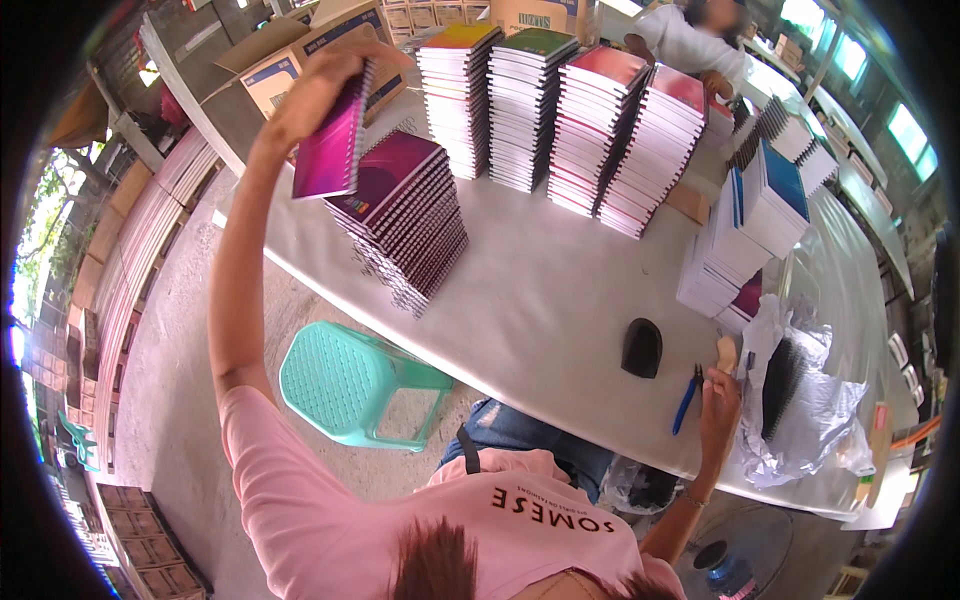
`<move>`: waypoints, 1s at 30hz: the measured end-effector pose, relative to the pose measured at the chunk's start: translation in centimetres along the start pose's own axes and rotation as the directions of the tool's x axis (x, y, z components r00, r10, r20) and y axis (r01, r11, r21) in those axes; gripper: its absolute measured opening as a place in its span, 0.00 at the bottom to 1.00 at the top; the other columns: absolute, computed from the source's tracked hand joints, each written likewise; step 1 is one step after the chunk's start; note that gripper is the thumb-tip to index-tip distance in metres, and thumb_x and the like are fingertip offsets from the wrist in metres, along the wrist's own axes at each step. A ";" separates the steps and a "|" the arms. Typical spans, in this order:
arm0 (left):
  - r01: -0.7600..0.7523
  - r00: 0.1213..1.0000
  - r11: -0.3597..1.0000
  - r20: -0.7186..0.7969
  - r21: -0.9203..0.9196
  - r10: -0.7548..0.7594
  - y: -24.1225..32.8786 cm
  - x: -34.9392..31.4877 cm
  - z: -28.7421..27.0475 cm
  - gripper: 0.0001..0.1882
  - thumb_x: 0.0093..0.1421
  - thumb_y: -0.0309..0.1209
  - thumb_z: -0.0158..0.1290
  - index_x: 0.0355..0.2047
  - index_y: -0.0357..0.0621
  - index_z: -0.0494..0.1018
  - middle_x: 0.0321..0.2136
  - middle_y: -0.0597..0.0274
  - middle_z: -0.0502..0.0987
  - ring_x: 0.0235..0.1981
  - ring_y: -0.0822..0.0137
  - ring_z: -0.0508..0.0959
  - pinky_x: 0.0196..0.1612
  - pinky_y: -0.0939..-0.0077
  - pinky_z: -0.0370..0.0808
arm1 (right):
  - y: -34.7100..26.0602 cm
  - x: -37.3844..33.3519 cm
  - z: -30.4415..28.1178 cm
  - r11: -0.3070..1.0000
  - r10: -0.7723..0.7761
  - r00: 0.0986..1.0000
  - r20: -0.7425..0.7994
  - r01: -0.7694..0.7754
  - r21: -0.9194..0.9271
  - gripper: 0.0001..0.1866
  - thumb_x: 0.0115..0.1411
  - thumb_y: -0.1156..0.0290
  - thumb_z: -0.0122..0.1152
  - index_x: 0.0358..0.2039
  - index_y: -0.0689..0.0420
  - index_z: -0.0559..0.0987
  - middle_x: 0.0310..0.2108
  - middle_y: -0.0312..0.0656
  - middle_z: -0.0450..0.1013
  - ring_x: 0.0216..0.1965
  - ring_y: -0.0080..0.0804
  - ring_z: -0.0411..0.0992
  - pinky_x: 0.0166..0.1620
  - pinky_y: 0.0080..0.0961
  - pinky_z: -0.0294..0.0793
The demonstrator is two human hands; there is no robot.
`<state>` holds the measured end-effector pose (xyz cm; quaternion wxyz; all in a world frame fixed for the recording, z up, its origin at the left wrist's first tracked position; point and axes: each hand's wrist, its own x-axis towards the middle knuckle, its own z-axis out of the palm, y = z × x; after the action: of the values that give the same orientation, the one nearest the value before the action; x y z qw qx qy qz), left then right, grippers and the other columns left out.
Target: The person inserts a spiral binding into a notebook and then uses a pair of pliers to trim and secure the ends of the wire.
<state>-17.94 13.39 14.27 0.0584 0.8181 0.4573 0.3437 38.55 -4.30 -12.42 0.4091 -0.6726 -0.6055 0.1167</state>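
Note:
My left hand (322,85) reaches out to the far left, closed on a purple spiral notebook (335,150). That notebook hangs tilted over a tall stack of purple spiral notebooks (405,215), close to its top. At the right, my right hand (720,400) rests low by the table's near edge with its fingers curled; what they hold, if anything, is hidden. Just left of it lie blue-handled pliers (686,402). A small beige piece (727,354) sits just beyond the fingertips. A black rounded object (642,348) lies left of the pliers.
Along the far side stand yellow-covered (455,100), green-covered (530,110) and red-covered notebook stacks (590,130). Blue-covered books (783,185) pile at right, above crumpled plastic wrap (800,390). An open carton (275,85) is behind my left hand. A green stool (340,380) stands beside the table (520,290).

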 end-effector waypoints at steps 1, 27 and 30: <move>-0.004 0.995 1.000 0.101 -0.004 0.004 -0.7 0.7 1.1 0.28 0.56 0.36 0.33 0.46 0.38 0.79 0.48 0.50 0.78 0.48 0.56 0.75 0.61 0.71 0.64 | -0.4 0.2 -0.2 1.000 -0.011 1.000 0.019 0.011 -0.014 0.10 0.60 0.74 0.58 0.42 0.61 0.78 0.39 0.47 0.74 0.42 0.40 0.72 0.47 0.33 0.70; -0.243 0.945 0.965 0.248 0.095 0.214 -0.4 0.2 8.6 0.21 0.62 0.42 0.44 0.42 0.41 0.79 0.34 0.51 0.70 0.42 0.53 0.71 0.51 0.63 0.65 | 0.8 21.3 -6.9 0.979 -0.188 0.981 -0.044 0.184 -0.087 0.09 0.59 0.71 0.61 0.35 0.64 0.82 0.30 0.46 0.79 0.29 0.30 0.76 0.35 0.23 0.73; -0.215 0.975 0.949 0.109 0.230 0.195 4.3 0.8 8.5 0.15 0.61 0.30 0.45 0.44 0.41 0.78 0.40 0.51 0.72 0.45 0.50 0.72 0.54 0.61 0.64 | 8.0 26.1 -6.5 0.964 -0.222 0.973 0.070 0.230 -0.133 0.14 0.56 0.66 0.66 0.39 0.64 0.81 0.28 0.42 0.78 0.29 0.32 0.75 0.34 0.30 0.74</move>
<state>-9.42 13.38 10.00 -0.0576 0.8762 0.4051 0.2549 54.86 17.32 -4.96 0.3549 -0.6228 -0.6958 0.0448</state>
